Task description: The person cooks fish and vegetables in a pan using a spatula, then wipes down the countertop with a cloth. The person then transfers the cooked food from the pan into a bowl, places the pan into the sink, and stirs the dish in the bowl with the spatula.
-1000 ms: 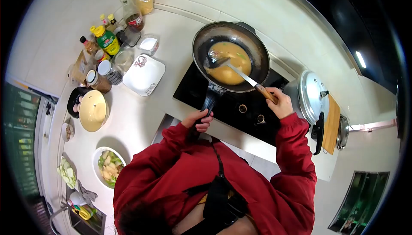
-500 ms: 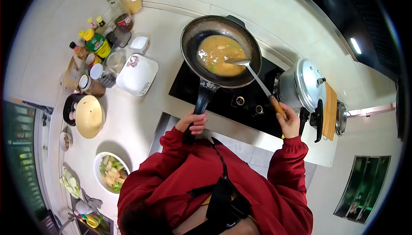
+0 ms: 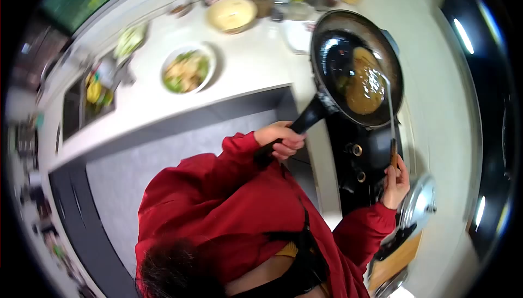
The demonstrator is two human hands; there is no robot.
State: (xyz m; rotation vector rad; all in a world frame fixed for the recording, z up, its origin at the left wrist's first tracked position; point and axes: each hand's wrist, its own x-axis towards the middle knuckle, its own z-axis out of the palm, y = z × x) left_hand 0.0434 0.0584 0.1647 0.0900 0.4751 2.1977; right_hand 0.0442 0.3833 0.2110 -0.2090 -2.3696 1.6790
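My left hand (image 3: 282, 139) is wrapped round the black handle of the wok (image 3: 333, 36). The wok is above the black cooktop (image 3: 348, 159), its inside facing the camera. Brown liquid (image 3: 364, 93) with a few pieces in it lies toward the wok's right side. In my right hand (image 3: 396, 181) is the wooden handle of a metal spatula (image 3: 390, 113); the spatula's head is at the liquid's right edge, blurred and hard to make out.
A white bowl of vegetables (image 3: 207, 80), a cream bowl (image 3: 231, 14), a white plate (image 3: 297, 36) and jars stand on the counter. The sink (image 3: 73, 113) is at left. A pressure cooker (image 3: 419, 200) and a wooden board (image 3: 393, 262) lie at lower right.
The view has swung toward the left counter and sink. The wok, still held in my left hand, looks more tilted, and the liquid has gathered to one side. The spatula has moved to the wok's right side.
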